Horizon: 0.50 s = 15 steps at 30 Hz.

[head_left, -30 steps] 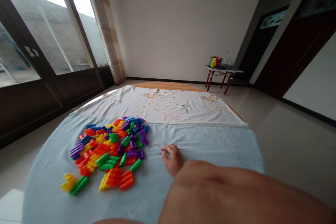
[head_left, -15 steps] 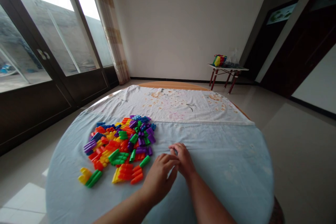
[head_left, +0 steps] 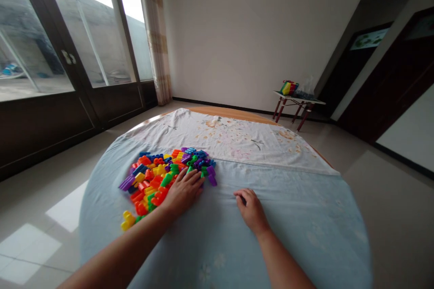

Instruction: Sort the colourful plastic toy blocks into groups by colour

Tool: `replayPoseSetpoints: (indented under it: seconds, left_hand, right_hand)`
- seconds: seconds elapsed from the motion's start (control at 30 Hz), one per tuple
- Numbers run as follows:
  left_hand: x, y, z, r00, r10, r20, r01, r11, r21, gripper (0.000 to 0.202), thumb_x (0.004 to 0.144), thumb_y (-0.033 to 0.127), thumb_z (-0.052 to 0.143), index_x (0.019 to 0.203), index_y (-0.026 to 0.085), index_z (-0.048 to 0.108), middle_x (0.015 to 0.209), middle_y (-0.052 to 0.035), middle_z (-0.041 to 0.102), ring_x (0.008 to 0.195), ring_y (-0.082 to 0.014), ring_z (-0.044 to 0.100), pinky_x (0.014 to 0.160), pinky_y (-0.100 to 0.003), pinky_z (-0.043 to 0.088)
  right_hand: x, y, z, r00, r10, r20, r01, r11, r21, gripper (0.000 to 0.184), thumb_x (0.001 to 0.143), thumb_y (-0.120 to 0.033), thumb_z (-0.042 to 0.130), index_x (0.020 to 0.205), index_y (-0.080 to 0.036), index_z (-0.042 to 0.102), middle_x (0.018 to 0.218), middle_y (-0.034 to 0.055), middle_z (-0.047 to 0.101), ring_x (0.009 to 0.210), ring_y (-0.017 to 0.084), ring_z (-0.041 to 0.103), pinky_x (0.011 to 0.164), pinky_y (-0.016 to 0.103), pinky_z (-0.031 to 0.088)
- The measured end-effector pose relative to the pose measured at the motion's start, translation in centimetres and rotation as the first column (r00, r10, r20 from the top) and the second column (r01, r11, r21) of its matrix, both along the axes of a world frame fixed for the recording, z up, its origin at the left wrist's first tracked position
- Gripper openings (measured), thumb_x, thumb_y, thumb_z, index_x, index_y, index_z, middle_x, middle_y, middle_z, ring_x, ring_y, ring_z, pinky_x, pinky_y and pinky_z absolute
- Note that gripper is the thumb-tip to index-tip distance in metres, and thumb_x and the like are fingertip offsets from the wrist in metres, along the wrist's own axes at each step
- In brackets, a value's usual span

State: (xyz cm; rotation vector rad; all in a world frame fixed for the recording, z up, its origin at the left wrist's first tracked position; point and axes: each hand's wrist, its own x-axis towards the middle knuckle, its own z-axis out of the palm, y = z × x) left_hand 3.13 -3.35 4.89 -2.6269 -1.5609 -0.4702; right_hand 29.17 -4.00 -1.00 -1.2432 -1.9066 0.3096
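A heap of plastic building blocks [head_left: 158, 183] in red, orange, yellow, green, blue and purple lies on the left half of the table. My left hand [head_left: 185, 190] rests over the right side of this heap, palm down, its fingers stretched out and covering some blocks. To the right, apart from the heap, my right hand [head_left: 250, 207] lies on the cloth with its fingers curled in. Whether anything sits inside those curled fingers is hidden. A yellow block [head_left: 128, 220] stands out at the heap's near left edge.
The round table wears a light blue cloth [head_left: 288, 226] and a white floral cloth [head_left: 233, 137] at its far side. Farther off, a small folding table [head_left: 298, 100] holds a colourful bag [head_left: 289, 87] and a clear plastic bag. Glass doors [head_left: 91, 40] stand at left.
My hands, together before, have parted. The left has moved forward and left onto the blocks; the right has shifted slightly right. The nearest blocks have been pushed into the heap. The view has turned a little.
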Motion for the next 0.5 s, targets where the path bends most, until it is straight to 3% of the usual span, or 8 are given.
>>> replayPoseSetpoints:
  seconds: [0.13, 0.23, 0.37, 0.5]
  left_hand:
    - [-3.0, 1.8, 2.3, 0.984, 0.168, 0.056, -0.169, 0.985, 0.018, 0.046, 0.085, 0.046, 0.035, 0.123, 0.029, 0.053, 0.133, -0.0036, 0.051, 0.128, -0.0225, 0.036, 0.112, -0.044, 0.015]
    - [-6.3, 1.8, 3.4, 0.926, 0.365, 0.095, -0.364, 0.931, -0.024, 0.052, 0.084, 0.050, 0.032, 0.124, 0.025, 0.053, 0.131, -0.0078, 0.053, 0.124, -0.0265, 0.040, 0.108, -0.046, 0.021]
    - [-9.6, 1.1, 2.9, 0.814, 0.571, 0.101, -0.553, 0.817, -0.162, 0.058, 0.081, 0.053, 0.031, 0.120, 0.018, 0.056, 0.123, -0.0137, 0.058, 0.115, -0.0328, 0.049, 0.097, -0.048, 0.035]
    - [-9.1, 1.8, 1.8, 0.761, 0.633, 0.140, -0.592, 0.766, -0.250, 0.058, 0.077, 0.055, 0.037, 0.113, 0.016, 0.060, 0.115, -0.0164, 0.062, 0.112, -0.0359, 0.050, 0.093, -0.047, 0.037]
  right_hand:
    - [0.2, 0.0, -0.2, 1.000, 0.008, -0.004, -0.008, 1.000, -0.004, 0.020, 0.083, -0.015, 0.045, 0.086, -0.019, 0.065, 0.086, 0.0061, 0.066, 0.087, 0.020, 0.058, 0.082, 0.034, 0.047]
    - [0.2, 0.0, -0.2, 1.000, 0.014, -0.012, -0.014, 1.000, -0.006, 0.020, 0.082, -0.015, 0.046, 0.085, -0.020, 0.065, 0.086, 0.0062, 0.066, 0.087, 0.021, 0.059, 0.082, 0.034, 0.047]
    - [0.2, -0.1, -0.1, 1.000, 0.012, -0.018, -0.013, 1.000, -0.001, 0.019, 0.081, -0.015, 0.047, 0.085, -0.019, 0.065, 0.084, 0.0061, 0.066, 0.086, 0.021, 0.059, 0.081, 0.035, 0.047]
    - [0.0, -0.2, 0.1, 1.000, 0.005, -0.015, -0.005, 1.000, 0.007, 0.019, 0.081, -0.015, 0.047, 0.084, -0.020, 0.065, 0.083, 0.0060, 0.066, 0.085, 0.021, 0.059, 0.080, 0.035, 0.048]
